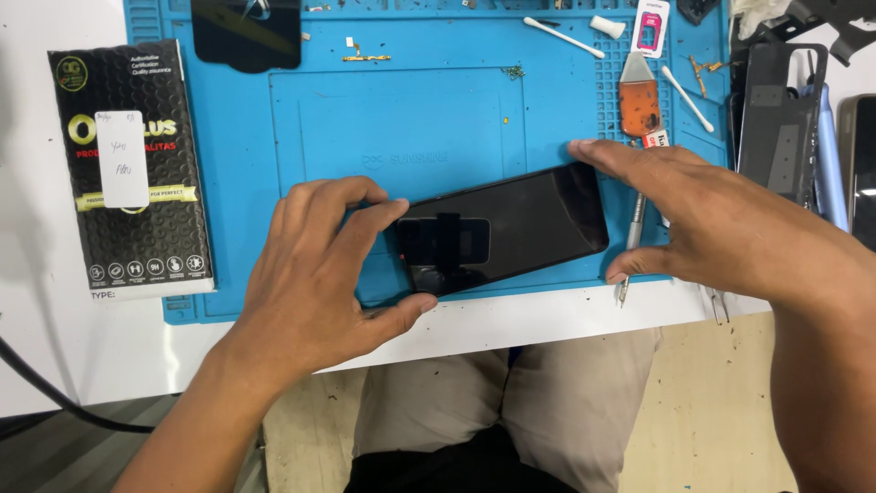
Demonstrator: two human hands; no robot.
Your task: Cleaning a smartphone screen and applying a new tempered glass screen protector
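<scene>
Now both hands pinch the black smartphone on the blue repair mat: left hand grips its left end, right hand its right end; best kept flat with even pressure.

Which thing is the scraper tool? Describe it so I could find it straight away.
Start at the blue work mat that covers the white table. Go to its right side, just above the person's right hand. The scraper lies there between two white cotton swabs. It alone has an orange, stained body with a flat grey blade pointing away from the person.
</scene>
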